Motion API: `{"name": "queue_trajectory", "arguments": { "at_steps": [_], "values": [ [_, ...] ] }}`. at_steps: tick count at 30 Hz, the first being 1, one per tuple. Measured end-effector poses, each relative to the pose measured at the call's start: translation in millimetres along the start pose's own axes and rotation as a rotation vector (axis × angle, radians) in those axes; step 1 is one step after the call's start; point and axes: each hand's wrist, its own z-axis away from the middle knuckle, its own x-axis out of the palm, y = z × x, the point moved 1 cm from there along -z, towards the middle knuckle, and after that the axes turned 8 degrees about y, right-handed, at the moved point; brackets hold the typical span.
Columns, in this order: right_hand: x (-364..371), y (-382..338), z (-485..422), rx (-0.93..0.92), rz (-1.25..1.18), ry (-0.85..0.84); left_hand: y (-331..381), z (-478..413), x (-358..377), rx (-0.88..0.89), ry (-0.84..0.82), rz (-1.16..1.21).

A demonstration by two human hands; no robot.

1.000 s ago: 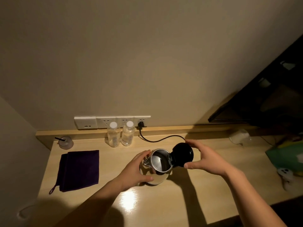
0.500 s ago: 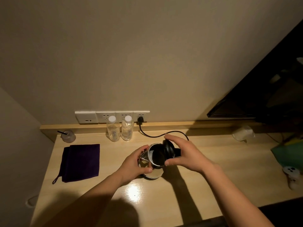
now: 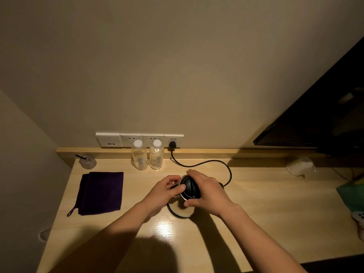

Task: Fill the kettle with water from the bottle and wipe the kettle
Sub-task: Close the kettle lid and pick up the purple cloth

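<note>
**Both hands on the kettle**

The steel kettle (image 3: 182, 210) stands on the wooden desk (image 3: 256, 213), in front of two capped water bottles (image 3: 148, 155). The right hand (image 3: 206, 194) curls over its black lid (image 3: 190, 188), thumb against the body below. The left hand (image 3: 163, 191) cups the left side, fingers (image 3: 173, 179) bent around the rim. A purple cloth (image 3: 101, 192) lies well to the left.

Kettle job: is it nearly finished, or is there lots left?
Lots left. Both bottles stand capped by the wall, so nothing looks poured. Left hand and right hand are on the kettle, its black lid down. The purple cloth lies untouched.
</note>
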Motion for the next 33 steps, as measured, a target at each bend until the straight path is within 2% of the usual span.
{"name": "queue_trajectory", "arguments": {
  "at_steps": [14,21,24,28,31,33],
  "values": [
    [9,15,-8,0.009,-0.074,-0.04,-2,-7,3,0.007,0.079,0.06],
    [6,9,-5,-0.007,-0.012,-0.032,6,0,-4,-0.023,0.035,-0.001],
    [4,-10,-10,-0.037,0.027,0.021,10,10,-23,-0.03,0.176,0.106],
    [16,-63,-32,-0.105,-0.049,0.098,4,22,-85,-0.048,0.49,0.247],
    [42,-107,-55,-0.089,-0.243,0.078,-8,32,-145,-0.064,0.723,0.196],
    [68,-132,-74,-0.039,-0.346,0.051,-18,37,-184,-0.094,0.874,0.052]
  ]
}}
